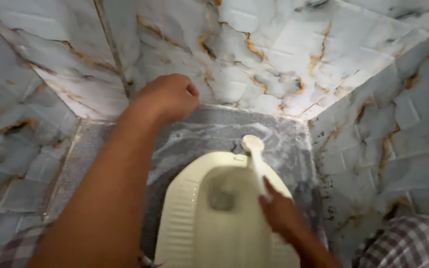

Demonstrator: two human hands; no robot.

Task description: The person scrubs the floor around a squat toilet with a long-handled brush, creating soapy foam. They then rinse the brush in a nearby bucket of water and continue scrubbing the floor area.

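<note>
Right hand (279,211) clasps white brush (255,159) handle, head on wet grey floor (199,134) just beyond cream squat pan (214,213) rim, angled for reach. Left hand (167,97) fisted, empty, against marble-tiled wall (254,54), seemingly bracing lean.

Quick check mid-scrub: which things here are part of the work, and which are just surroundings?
In use:
right hand, gripping the brush handle
white brush, head on the grey floor past the pan's rim
cream squat toilet pan
wet grey floor

Just there:
left hand, fisted against the marbled wall tiles
checked cloth, lower right
</note>
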